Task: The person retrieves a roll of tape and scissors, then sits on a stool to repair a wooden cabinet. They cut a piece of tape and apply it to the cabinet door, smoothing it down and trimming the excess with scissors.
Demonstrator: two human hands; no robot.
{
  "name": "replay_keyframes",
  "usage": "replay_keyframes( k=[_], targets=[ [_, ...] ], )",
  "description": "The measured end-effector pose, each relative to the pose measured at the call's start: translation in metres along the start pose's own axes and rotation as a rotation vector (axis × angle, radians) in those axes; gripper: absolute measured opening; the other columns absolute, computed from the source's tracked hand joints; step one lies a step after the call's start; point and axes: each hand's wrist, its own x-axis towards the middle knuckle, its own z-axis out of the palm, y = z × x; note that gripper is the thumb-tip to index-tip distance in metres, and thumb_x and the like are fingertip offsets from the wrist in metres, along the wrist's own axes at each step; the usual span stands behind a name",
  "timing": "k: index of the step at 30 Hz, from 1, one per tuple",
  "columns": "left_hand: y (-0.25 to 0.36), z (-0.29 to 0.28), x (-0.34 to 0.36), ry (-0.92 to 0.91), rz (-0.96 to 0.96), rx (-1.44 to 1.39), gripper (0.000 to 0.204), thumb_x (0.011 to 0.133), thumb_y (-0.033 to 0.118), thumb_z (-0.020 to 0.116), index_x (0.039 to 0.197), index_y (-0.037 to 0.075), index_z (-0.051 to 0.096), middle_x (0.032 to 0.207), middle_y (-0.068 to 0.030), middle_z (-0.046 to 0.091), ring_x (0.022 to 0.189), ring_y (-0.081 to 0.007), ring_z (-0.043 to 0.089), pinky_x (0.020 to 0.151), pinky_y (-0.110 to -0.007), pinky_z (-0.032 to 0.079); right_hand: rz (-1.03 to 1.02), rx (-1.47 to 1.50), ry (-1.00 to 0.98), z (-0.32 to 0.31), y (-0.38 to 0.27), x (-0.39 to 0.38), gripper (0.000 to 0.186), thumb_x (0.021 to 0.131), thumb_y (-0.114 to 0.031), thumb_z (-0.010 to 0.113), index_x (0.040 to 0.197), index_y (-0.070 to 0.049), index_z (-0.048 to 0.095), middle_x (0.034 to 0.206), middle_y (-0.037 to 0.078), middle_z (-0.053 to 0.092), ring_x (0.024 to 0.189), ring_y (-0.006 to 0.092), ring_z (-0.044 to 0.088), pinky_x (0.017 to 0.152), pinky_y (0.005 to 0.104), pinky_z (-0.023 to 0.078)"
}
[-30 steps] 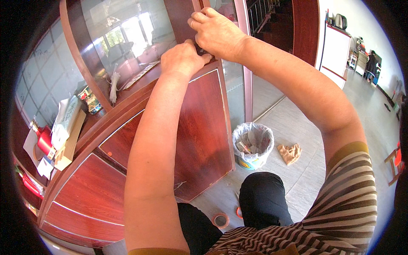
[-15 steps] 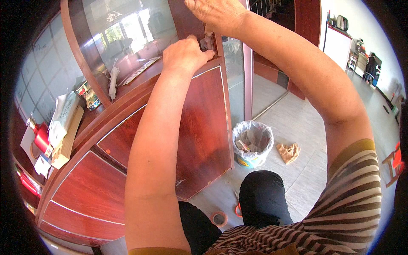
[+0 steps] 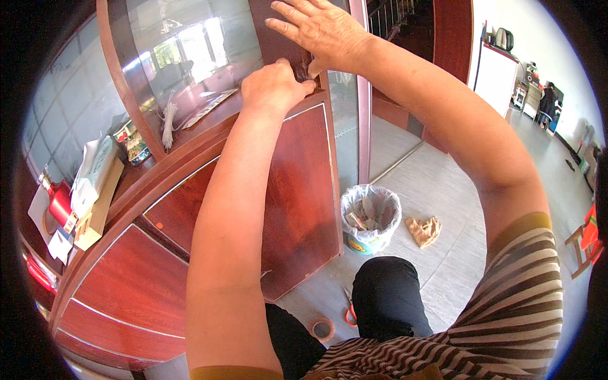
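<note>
At the end of the reddish-brown wooden cabinet [image 3: 297, 190], my left hand [image 3: 271, 87] is curled on the ledge, its thumb pointing to the right. Its fingertips are turned away, so what they hold is hidden. Just above and to the right, my right hand [image 3: 324, 33] has its fingers spread in front of the dark upright panel. Its thumb reaches down near the left thumb, by a small shiny patch that I cannot make out. Behind my left hand is the cabinet's glass pane [image 3: 190, 50].
White ties [image 3: 169, 126], a red bottle [image 3: 60, 204] and a long box [image 3: 101, 206] are on the left ledge. On the floor are a lined bin [image 3: 370, 221], crumpled brown paper [image 3: 423, 232], a tape roll [image 3: 322, 329] and orange-handled scissors [image 3: 350, 311].
My right hand's fingers have spread from a bent, closer grouping, and the hand has shifted slightly downward. My left hand stays at the same cabinet corner. The view has shifted a little.
</note>
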Motion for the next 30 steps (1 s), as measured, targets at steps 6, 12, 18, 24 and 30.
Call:
replay_keyframes(
  k=[6, 12, 18, 24, 30],
  targets=[
    [0.002, 0.004, 0.003, 0.025, 0.022, 0.005, 0.069, 0.081, 0.063, 0.075, 0.120, 0.006, 0.072, 0.117, -0.0222, 0.076, 0.112, -0.0378, 0.073, 0.096, -0.049, 0.057, -0.100, -0.015, -0.014, 0.000, 0.003, 0.014, 0.102, 0.067, -0.052, 0.092, 0.151, -0.008, 0.054, 0.123, 0.012, 0.064, 0.119, 0.0289, 0.060, 0.102, 0.0421, 0.049],
    [0.005, 0.001, 0.003, 0.032, 0.014, 0.048, 0.065, 0.083, 0.060, 0.076, 0.120, 0.007, 0.072, 0.115, -0.0168, 0.078, 0.112, -0.0318, 0.074, 0.095, -0.044, 0.057, -0.191, 0.045, 0.078, 0.013, 0.025, 0.032, 0.100, 0.066, -0.047, 0.093, 0.148, -0.008, 0.054, 0.123, 0.012, 0.064, 0.116, 0.0290, 0.064, 0.096, 0.0391, 0.054],
    [0.015, -0.003, 0.003, 0.008, -0.021, 0.059, 0.068, 0.082, 0.060, 0.076, 0.122, 0.005, 0.072, 0.115, -0.0170, 0.078, 0.112, -0.0321, 0.073, 0.096, -0.044, 0.056, 0.032, 0.131, 0.513, 0.030, 0.041, 0.009, 0.069, 0.083, -0.031, 0.084, 0.142, -0.006, 0.057, 0.116, 0.013, 0.064, 0.109, 0.0308, 0.068, 0.092, 0.0407, 0.057],
    [0.010, -0.006, 0.002, -0.068, -0.071, 0.040, 0.078, 0.078, 0.062, 0.072, 0.130, 0.003, 0.069, 0.125, -0.0228, 0.074, 0.118, -0.0371, 0.071, 0.099, -0.047, 0.055, 0.696, 0.629, 0.561, 0.026, -0.039, -0.084, 0.033, 0.087, -0.017, 0.075, 0.119, -0.009, 0.067, 0.112, 0.014, 0.068, 0.098, 0.0348, 0.067, 0.086, 0.0468, 0.053],
    [0.025, -0.010, 0.014, -0.139, -0.129, 0.100, 0.075, 0.078, 0.060, 0.073, 0.129, 0.005, 0.070, 0.130, -0.0172, 0.073, 0.122, -0.0324, 0.069, 0.101, -0.046, 0.054, 0.877, 0.857, 0.317, 0.052, -0.160, -0.190, 0.030, 0.090, -0.015, 0.075, 0.119, -0.011, 0.067, 0.103, 0.012, 0.070, 0.093, 0.0342, 0.069, 0.083, 0.0462, 0.053]
  ],
)
